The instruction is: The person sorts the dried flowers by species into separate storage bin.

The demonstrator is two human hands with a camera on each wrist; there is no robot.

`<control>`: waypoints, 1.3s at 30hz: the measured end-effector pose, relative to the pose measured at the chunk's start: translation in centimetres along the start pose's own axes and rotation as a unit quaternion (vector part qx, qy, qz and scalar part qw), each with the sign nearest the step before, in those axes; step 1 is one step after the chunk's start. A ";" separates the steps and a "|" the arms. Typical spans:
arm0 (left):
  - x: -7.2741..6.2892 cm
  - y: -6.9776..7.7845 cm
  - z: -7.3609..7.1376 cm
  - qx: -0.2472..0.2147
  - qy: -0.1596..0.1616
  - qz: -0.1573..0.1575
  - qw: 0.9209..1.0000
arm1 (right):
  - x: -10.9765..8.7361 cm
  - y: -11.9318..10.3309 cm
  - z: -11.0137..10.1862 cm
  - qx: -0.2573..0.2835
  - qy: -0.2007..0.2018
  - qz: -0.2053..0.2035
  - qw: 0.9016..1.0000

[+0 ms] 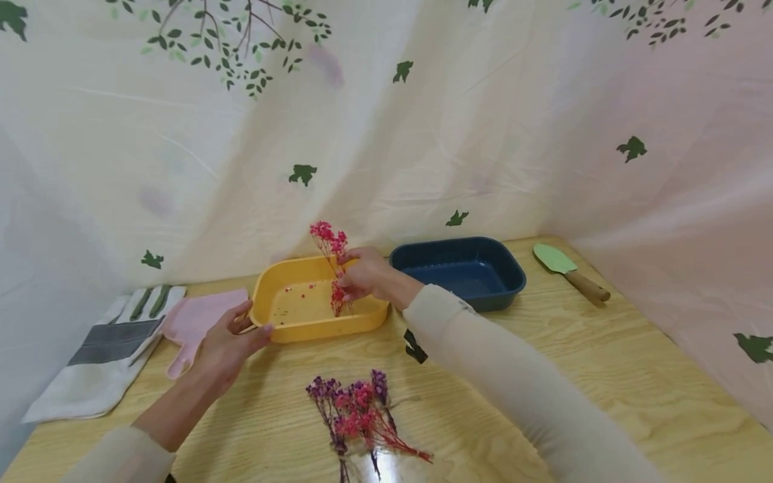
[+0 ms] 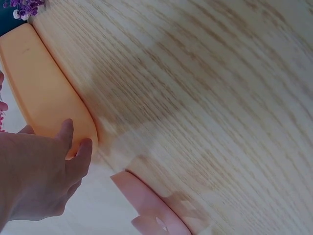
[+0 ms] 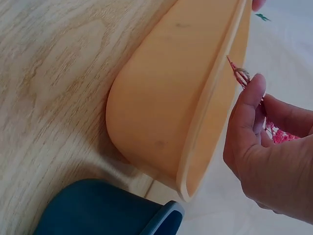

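Observation:
My right hand [image 1: 368, 274] pinches a sprig of red dried flowers [image 1: 324, 233] above the yellow tray [image 1: 326, 329]. Part of the sprig hides behind the fingers. In the right wrist view, tied stems [image 3: 239, 74] stick out past the thumb and fingertip. A few loose red bits and dark specks lie on the yellow tray's floor. At the tray's front left corner my left hand [image 1: 232, 335] holds the outer wall between thumb and fingers. Small bunches of purple and red dried flowers [image 1: 362, 409] lie on the table in front of the tray.
A navy tray [image 1: 513, 285] stands right of the yellow one. Farther right lies a green trowel [image 1: 555, 258] with a wooden handle. At the left are a pink dustpan-shaped piece [image 1: 202, 318] and white-and-grey gloves [image 1: 111, 343]. A pale curtain [image 1: 386, 147] hangs behind the table [image 1: 543, 362].

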State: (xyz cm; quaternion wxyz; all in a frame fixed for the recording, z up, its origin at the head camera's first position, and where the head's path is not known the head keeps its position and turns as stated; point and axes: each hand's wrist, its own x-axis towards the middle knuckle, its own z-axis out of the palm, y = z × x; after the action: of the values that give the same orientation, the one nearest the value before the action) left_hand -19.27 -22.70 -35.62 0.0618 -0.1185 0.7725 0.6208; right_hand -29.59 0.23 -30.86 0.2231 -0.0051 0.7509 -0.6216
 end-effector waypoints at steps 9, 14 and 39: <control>0.0 0.2 0.0 0.003 -0.005 0.005 1.000 | 0.2 0.1 0.1 -0.062 -0.003 -0.002 0.998; 0.0 0.2 0.1 0.005 -0.005 0.007 1.000 | -0.2 0.2 0.0 -0.082 -0.025 -0.012 0.996; 0.0 0.0 0.0 0.007 -0.001 0.003 1.000 | -11.0 5.4 -3.5 -0.102 -0.077 -0.143 0.982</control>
State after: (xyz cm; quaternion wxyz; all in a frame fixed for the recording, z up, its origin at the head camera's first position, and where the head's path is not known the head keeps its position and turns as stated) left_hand -19.29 -22.69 -35.67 0.0616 -0.1149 0.7773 0.6155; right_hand -19.47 7.88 -31.87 0.1871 -0.1826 0.7823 -0.5653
